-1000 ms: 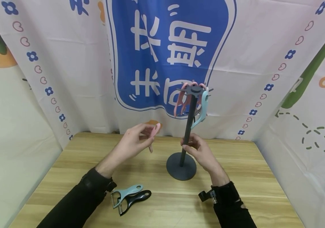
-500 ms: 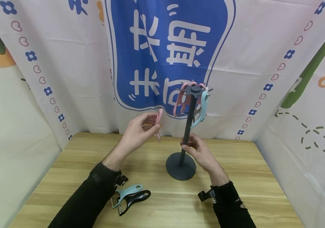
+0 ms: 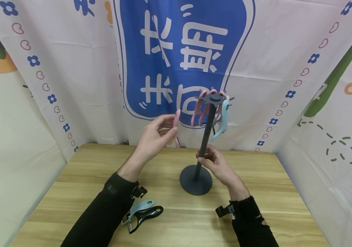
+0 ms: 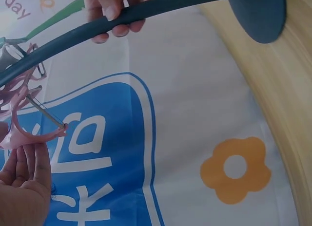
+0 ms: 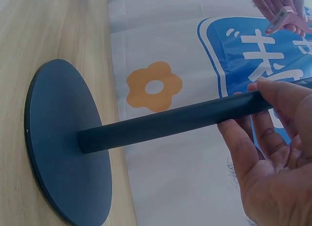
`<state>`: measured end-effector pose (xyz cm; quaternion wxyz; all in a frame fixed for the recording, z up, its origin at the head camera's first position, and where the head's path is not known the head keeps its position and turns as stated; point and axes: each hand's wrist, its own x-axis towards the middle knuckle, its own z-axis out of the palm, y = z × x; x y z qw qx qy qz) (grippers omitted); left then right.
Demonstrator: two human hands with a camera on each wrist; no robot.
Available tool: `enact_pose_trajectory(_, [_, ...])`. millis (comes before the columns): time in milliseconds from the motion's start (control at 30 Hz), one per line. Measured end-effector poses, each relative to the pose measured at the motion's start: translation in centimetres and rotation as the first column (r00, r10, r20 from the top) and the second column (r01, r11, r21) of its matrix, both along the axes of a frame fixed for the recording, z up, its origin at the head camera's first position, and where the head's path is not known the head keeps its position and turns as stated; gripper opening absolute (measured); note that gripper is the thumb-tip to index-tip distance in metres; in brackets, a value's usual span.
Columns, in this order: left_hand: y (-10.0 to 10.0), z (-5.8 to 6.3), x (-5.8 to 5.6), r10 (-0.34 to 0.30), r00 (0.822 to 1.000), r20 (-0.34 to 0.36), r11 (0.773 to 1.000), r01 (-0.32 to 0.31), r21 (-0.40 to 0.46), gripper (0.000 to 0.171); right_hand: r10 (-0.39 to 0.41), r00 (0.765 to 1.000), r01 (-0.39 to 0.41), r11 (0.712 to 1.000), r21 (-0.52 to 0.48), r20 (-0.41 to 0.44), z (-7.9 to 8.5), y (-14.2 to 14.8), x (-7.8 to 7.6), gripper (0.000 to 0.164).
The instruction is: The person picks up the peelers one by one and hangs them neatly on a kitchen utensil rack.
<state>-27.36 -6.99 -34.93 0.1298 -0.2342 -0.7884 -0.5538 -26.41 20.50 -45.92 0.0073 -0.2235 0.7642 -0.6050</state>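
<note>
Between thumb and fingers my left hand [image 3: 156,133] pinches a pink peeler [image 3: 177,118], left of the rack's top. In the left wrist view the peeler [image 4: 36,134] shows its forked head and metal blade. My right hand [image 3: 216,163] grips the pole of a dark grey rack [image 3: 205,139] low down, above its round base [image 3: 196,185]. From the rack's top ring hang several pink peelers [image 3: 197,111] and a light blue peeler [image 3: 224,116]. In the right wrist view fingers and thumb of my right hand [image 5: 278,148] wrap the pole.
A second light blue peeler [image 3: 142,206] and a black peeler [image 3: 146,216] lie touching on the wooden table [image 3: 169,230], beside my left forearm. A printed cloth [image 3: 95,85] hangs behind the table's back edge.
My left hand has moved up and right with the pink peeler, closer to the rack. The rack's top has shifted slightly right while my right hand stays on the pole.
</note>
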Motion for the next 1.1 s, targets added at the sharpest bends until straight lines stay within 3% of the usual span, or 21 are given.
enact_pose_trajectory(167, [0.2,0.1,-0.7,-0.008,1.000,-0.009,1.000,0.008,0.014,0.045,0.007,1.000,-0.007,1.000,0.000,-0.005,0.1,0.0,0.0,0.032])
enact_pose_trajectory(633, [1.1,2.7,-0.7,-0.033,0.997,-0.071,0.999,0.033,0.000,0.049,0.017,1.000,-0.017,1.000,-0.010,0.008,0.1,0.0,0.0,0.031])
enact_pose_trajectory(1100, [2.2,4.4,-0.9,-0.069,0.989,-0.131,0.997,0.072,0.019,0.050,0.026,1.000,-0.026,1.000,-0.014,0.013,0.0,0.1,-0.1,0.032])
